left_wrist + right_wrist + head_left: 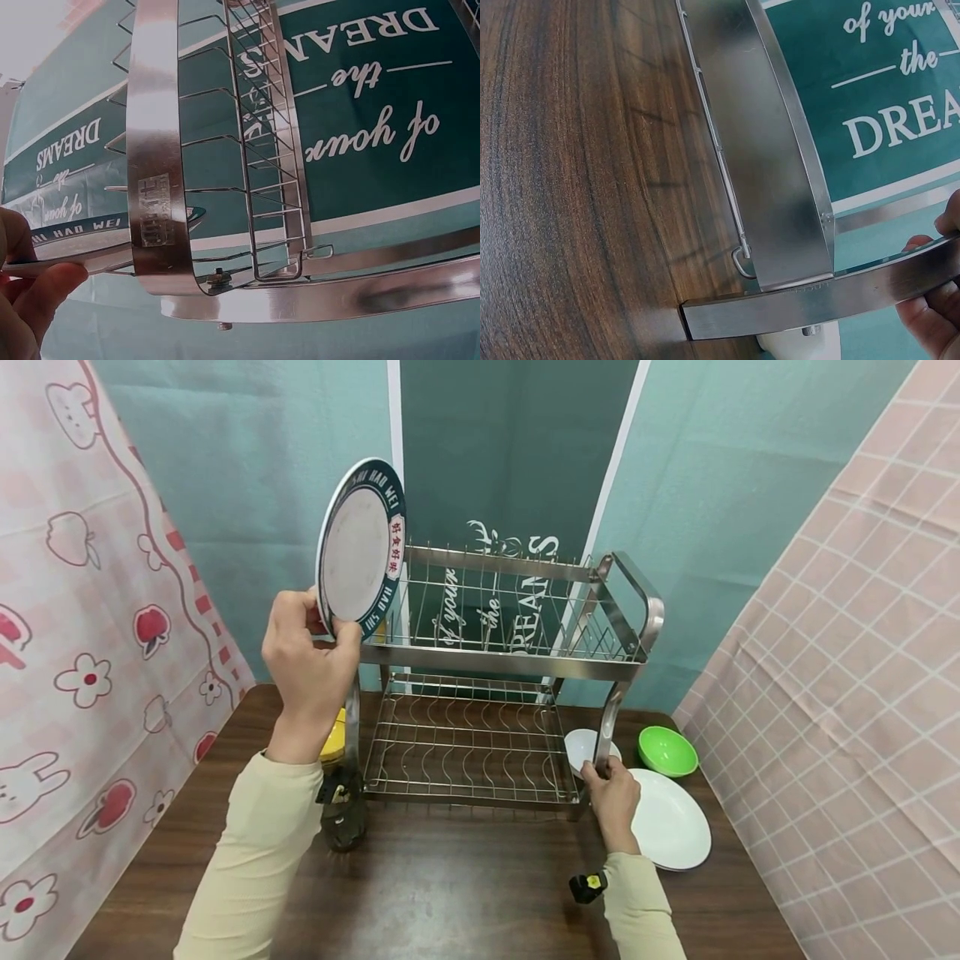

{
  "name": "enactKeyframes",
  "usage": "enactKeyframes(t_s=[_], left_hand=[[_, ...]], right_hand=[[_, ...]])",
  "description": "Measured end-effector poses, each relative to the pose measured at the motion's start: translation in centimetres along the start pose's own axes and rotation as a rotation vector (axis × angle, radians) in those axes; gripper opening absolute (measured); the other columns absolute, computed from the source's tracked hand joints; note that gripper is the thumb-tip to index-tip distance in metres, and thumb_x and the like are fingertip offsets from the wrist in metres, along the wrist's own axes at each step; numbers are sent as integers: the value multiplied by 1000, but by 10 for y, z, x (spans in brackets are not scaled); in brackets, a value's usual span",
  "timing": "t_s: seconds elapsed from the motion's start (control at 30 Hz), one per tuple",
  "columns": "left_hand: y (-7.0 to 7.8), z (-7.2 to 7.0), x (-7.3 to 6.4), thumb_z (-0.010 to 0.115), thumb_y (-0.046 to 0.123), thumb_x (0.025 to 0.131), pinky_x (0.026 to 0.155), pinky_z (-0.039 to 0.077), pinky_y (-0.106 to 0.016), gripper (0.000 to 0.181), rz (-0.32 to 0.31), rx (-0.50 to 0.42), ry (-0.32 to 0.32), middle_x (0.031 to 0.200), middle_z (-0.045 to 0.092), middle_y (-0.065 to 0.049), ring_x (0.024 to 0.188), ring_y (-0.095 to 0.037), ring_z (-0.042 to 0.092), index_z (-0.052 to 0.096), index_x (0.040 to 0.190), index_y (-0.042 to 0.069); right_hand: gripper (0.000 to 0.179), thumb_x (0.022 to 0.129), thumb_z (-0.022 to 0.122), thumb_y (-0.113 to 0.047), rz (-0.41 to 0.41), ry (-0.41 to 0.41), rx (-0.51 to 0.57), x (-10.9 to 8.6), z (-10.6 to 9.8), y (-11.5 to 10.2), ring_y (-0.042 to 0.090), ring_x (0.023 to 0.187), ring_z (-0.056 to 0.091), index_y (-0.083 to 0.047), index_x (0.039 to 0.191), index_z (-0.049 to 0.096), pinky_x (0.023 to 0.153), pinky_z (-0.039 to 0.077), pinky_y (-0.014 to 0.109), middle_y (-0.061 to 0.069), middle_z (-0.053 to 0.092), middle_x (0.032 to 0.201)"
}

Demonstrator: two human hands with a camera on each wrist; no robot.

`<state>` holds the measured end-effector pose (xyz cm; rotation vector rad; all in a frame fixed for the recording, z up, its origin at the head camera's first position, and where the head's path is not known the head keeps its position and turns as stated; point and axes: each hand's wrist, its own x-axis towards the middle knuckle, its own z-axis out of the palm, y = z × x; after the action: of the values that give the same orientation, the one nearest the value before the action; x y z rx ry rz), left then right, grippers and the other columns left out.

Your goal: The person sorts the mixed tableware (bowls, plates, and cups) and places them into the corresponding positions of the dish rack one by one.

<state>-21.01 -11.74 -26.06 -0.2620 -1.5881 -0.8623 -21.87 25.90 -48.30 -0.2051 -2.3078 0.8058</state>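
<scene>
My left hand pinches the lower edge of a white plate with a dark green lettered rim. The plate stands nearly upright at the left end of the upper tier of a two-tier metal dish rack. In the left wrist view the plate passes behind the rack's front bar, with thumb and fingers on its near edge. My right hand grips the rack's front right leg. The right wrist view shows its fingers wrapped around that curved leg.
Right of the rack are a white bowl, a green bowl and a large white plate. A dark jar and a yellow-topped container stand at its left legs. Curtains hang around the wooden table.
</scene>
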Motion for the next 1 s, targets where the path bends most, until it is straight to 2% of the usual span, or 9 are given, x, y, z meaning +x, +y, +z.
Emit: enactKeyframes(t_s=[0.3,0.47,0.67,1.0], left_hand=[[-4,7,2,52,-6,75,51,49,-39,14,-5,8,-40,82,53,-21,65,-27,57,52,89,-7],[-6,13,2,53,-6,75,53,46,-38,11,-10,28,-56,78,52,-21,66,-28,55,52,86,-6],[-8,19,1,54,-8,74,58,44,-41,14,-45,45,-91,79,53,-21,69,-29,54,52,87,-8],[-7,20,2,54,-8,74,55,45,-47,17,-71,102,-107,81,57,-21,68,-30,57,54,91,-8]], right_hand=[[16,75,69,-12,-4,11,5,-1,0,-1,37,55,53,0,71,60,55,37,47,14,64,64],[15,75,69,-12,-7,4,10,-1,0,0,36,56,54,0,72,60,56,37,48,15,64,66],[16,75,69,-12,11,-1,6,-1,-1,1,37,59,55,0,72,60,57,38,48,15,65,67],[15,76,68,-13,35,-19,7,-1,-1,-1,36,61,56,0,72,60,59,38,47,15,65,68]])
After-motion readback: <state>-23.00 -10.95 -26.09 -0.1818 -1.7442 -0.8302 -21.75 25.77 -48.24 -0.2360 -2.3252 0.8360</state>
